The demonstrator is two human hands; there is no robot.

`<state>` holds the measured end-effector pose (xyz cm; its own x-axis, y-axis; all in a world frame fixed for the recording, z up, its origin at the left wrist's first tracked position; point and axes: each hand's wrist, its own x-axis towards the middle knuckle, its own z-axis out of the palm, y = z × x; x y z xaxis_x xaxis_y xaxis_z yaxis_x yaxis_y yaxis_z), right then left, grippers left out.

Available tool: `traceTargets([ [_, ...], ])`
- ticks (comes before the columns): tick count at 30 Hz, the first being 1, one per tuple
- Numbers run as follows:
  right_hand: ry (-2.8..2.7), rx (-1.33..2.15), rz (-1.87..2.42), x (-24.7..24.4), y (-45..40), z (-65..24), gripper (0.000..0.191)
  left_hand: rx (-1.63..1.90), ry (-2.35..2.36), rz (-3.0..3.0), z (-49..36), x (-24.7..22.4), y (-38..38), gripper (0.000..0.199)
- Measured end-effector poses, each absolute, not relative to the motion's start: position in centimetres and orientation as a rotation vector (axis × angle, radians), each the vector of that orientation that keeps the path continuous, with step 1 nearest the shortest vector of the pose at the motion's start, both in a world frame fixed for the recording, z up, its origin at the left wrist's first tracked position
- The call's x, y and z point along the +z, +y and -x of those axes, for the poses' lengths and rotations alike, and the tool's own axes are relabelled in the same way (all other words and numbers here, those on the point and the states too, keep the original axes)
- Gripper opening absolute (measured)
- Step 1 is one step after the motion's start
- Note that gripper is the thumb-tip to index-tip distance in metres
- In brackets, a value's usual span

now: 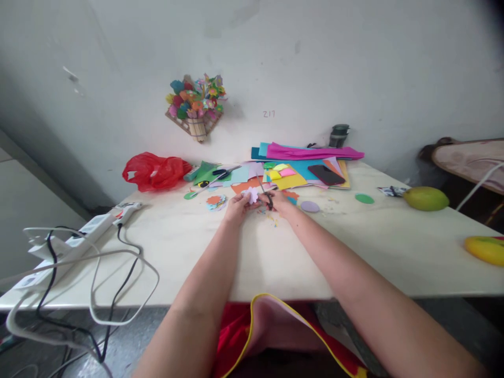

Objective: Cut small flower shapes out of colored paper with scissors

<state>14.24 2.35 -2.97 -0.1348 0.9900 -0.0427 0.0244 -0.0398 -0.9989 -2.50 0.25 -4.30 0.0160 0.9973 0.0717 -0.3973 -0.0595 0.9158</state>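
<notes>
A small lilac paper flower (252, 195) with a scalloped edge is pinched in the fingers of my left hand (237, 207). Close beside it, my right hand (277, 201) is closed round the dark handles of a pair of scissors (269, 199), whose blades point up and away from me. Paper scraps (272, 219) lie on the table below my hands. Left of my left hand is a small pile of cut paper flowers (216, 202). A lilac paper oval (310, 206) rests to the right of my right hand.
Coloured paper sheets (299, 181) and a dark phone (326, 175) lie behind my hands. A red plastic bag (155, 172) sits at the back left, above a power strip (92, 227) with trailing cables. Mangoes (426, 198) lie on the right. A paper-flower basket (197, 107) hangs on the wall.
</notes>
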Motion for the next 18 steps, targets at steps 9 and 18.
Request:
traceTargets([
  [9, -1.291, 1.358, 1.075, -2.1, 0.1, -15.0, 0.038, 1.38, 0.856, -1.013, 2.4, -4.1, 0.2, 0.037],
  [18, -1.275, 1.401, 1.105, -2.3, -0.9, -15.6, 0.028, 1.335, 0.846, -1.048, 2.5, -3.9, -0.2, 0.04],
])
